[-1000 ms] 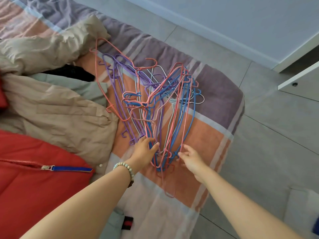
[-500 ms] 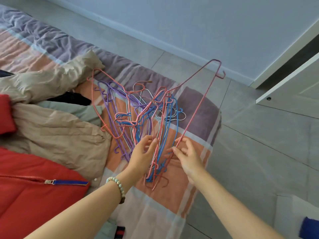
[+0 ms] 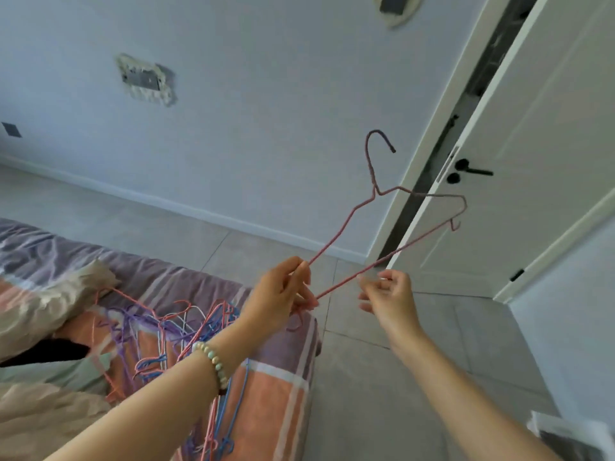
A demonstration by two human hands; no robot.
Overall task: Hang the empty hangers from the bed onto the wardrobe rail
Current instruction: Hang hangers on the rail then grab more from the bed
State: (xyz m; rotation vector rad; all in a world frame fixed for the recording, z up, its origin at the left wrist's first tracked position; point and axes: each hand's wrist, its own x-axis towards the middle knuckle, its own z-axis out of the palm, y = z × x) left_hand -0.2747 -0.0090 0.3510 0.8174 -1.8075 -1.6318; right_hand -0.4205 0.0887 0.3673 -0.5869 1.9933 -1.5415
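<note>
My left hand pinches one corner of a single pink wire hanger, lifted above the bed; its long bar slants up to the right and its hook points up. My right hand hangs loosely curled just beside the bar, gripping nothing. The tangled pile of hangers lies on the bedspread, too knotted to count.

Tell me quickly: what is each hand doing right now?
Left hand: closed on the pink hanger.
Right hand: fingers loosely curled beside the hanger's bar; contact cannot be told.
</note>
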